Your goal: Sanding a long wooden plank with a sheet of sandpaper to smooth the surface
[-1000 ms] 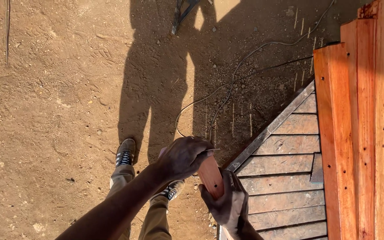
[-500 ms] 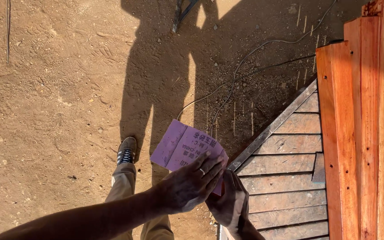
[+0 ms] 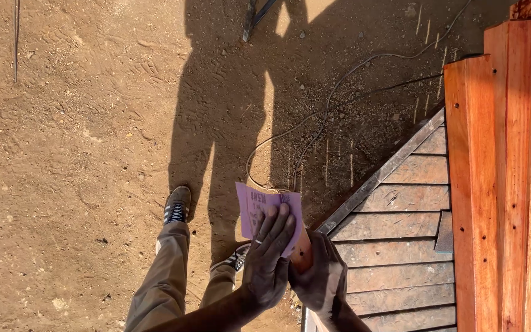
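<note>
- Two hands meet low in the view, at the near corner of a slatted wooden tabletop point(image 3: 401, 258).
- Left hand point(image 3: 268, 255): lies flat, fingers spread and pointing up the view, pressed on a pale purple paper sheet point(image 3: 254, 206); a ring shows on one finger.
- Right hand point(image 3: 322, 276): closed round the lower end of a short reddish wooden piece point(image 3: 302, 253), just beside and touching the left hand.
- Paper sheet: printed on its upper face, held against the wooden piece, standing out past the left fingertips toward the top and left; its long axis runs roughly up the view, tilted slightly left. How much of it is folded under the palm cannot be told.
- Wooden piece: only a small part shows between the two hands; its long axis appears to run up the view, the rest being hidden.
- Reddish planks point(image 3: 499, 184): stand on edge along the right side, long axis up the view, with nail heads on the nearest face.
- Dirt ground point(image 3: 81, 154): sandy, bearing the person's shadow and a thin cable point(image 3: 339, 80) that curves across it.
- Shoe point(image 3: 177, 205) with a striped side and olive trouser legs point(image 3: 161, 276) show below left.
</note>
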